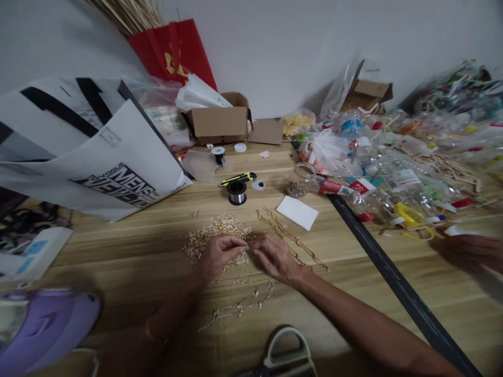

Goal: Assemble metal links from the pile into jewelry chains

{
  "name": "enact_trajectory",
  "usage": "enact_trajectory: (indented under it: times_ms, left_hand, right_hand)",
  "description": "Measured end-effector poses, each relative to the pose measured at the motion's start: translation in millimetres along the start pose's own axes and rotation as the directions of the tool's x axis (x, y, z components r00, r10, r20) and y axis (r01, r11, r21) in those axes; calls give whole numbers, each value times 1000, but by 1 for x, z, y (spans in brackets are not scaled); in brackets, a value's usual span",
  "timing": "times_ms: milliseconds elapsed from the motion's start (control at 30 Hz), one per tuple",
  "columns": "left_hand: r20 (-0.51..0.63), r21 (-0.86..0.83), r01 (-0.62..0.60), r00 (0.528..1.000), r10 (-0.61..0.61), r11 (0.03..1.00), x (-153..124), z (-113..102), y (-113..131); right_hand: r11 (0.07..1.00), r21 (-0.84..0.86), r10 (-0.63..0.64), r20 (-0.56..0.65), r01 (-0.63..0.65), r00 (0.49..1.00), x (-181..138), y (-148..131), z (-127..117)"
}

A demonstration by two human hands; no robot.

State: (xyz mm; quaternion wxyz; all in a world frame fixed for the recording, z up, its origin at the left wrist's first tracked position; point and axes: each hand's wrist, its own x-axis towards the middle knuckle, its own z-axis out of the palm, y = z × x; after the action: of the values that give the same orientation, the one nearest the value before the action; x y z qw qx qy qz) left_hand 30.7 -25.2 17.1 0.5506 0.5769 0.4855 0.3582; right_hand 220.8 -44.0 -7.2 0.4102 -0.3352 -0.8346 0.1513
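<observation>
Both my hands rest on the wooden table (129, 256), fingertips nearly meeting over a pile of small gold beads and chain pieces (212, 233). My left hand (218, 253) is curled, its fingers pinched together at something tiny I cannot make out. My right hand (275, 255) is curled likewise, pinching at the same spot. A gold chain (293, 238) runs away to the right of my right hand. A silvery beaded chain (239, 302) lies just in front of my wrists.
A wire spool (237, 192), yellow utility knife (237, 178), bead jar (299, 182) and white card (297, 212) lie beyond the pile. A white shopping bag (106, 157) stands left, cartons at the back, plastic bottles right. Another person's hand (469, 252) rests at far right. A purple object (43, 324) sits near left.
</observation>
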Motion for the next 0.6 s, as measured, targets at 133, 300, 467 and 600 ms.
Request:
enact_trajectory:
  times_ms: [133,300,467,600]
  left_hand:
    - [4,7,-3,1000,3,1000,-2,2,0]
    - [16,9,-10,1000,10,1000,-1,2,-5]
    - [33,0,-9,999,9,1000,1,1,-8]
    - [21,-28,17,1000,-17,999,1,1,-5]
  right_hand:
    - [1000,-10,8,-5,-8,1000,0,-1,0]
    - [1000,-1,0,0,0,1000,-1,0,1]
    - [1000,0,-4,8,4,1000,0,0,1]
    - [1000,-9,-12,-8,12,1000,0,0,1]
